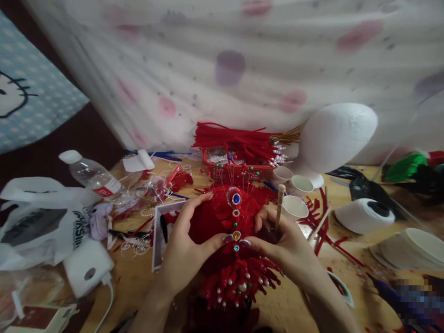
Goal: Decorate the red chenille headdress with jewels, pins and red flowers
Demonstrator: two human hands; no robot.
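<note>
A red headdress [208,219] is upright in front of me, with a vertical row of gems down its middle and thin wires tipped with coloured beads on top. My left hand [189,245] curves round its left side, thumb pressed beside the yellow gem [236,235]. From the right, my right hand [277,238] presses its thumb at the same gem, fingers bent against the side. A thin wooden stick [280,203] stands up between my right fingers. Below the gems hangs a cluster of red looped pieces with pearls [239,284]. The headdress's back is hidden.
Behind stands a red basket [222,172] with bundled red stems [236,136]. A white foam head [336,136], paper cups [294,206] and a white cone of thread [364,216] are at right. A plastic bottle [93,178], bag [45,217] and white charger [88,266] lie left.
</note>
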